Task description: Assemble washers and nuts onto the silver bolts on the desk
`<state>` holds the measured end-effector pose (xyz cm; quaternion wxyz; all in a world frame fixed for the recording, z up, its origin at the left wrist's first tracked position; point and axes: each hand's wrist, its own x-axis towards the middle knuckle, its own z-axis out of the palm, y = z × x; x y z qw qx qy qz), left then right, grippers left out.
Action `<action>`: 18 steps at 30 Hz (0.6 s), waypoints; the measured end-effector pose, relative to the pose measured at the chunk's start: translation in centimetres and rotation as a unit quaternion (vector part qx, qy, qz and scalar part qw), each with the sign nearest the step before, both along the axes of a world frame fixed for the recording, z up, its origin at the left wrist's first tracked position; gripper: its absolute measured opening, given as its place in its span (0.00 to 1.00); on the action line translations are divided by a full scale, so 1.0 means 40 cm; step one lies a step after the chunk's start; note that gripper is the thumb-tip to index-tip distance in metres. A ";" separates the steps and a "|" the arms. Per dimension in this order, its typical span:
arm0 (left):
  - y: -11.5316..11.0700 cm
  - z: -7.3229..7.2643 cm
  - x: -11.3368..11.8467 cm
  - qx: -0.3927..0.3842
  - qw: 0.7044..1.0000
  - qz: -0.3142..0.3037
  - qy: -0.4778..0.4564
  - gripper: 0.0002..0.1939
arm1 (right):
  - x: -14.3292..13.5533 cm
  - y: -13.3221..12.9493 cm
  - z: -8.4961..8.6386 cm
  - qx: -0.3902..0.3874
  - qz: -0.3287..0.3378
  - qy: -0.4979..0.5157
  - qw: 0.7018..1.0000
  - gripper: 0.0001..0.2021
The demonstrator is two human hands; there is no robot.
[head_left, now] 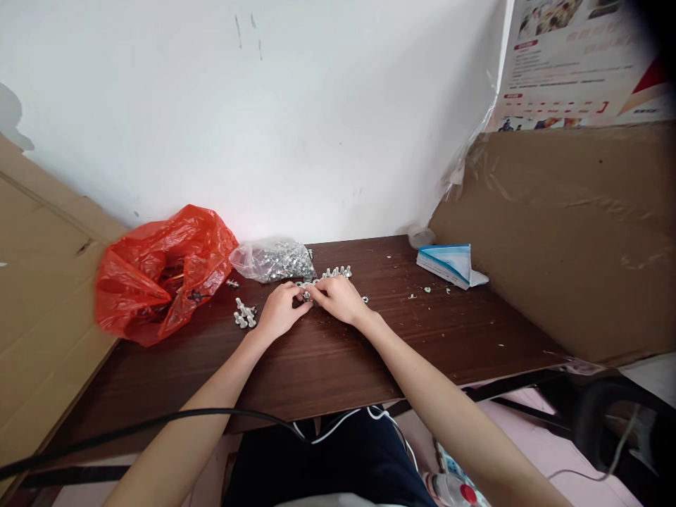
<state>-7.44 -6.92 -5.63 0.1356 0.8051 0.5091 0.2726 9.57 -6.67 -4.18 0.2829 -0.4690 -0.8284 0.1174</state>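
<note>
Left hand: ours is closed in a pinch, thumb and fingers on one side of the small part.
Right hand: ours pinches the other side.
Small part: in the middle of the frame, shiny, metal by its look; we judge it light, stiff, hard to break and a little slippery, best taken by its outer edge with the fingertips (its exact shape is too small for us to tell).
Bolts: one cluster stands left of centre; we would lift each by the shank.
Clear bag: left of upper centre, soft, probably heavy for its size; we would gather its loose neck.
</note>
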 end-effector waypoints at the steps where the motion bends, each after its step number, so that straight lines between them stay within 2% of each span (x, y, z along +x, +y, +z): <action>1: 0.000 -0.001 0.000 0.001 1.000 -0.001 -0.001 0.06 | 0.000 0.000 -0.001 0.001 0.006 -0.001 1.000 0.20; 10: 0.008 -0.013 -0.003 0.011 1.000 0.003 -0.001 0.07 | 0.002 -0.004 -0.002 0.016 0.035 -0.020 0.999 0.21; 18: 0.005 -0.005 0.000 0.007 1.000 0.005 0.013 0.04 | -0.003 -0.012 -0.001 0.007 0.059 -0.019 0.998 0.18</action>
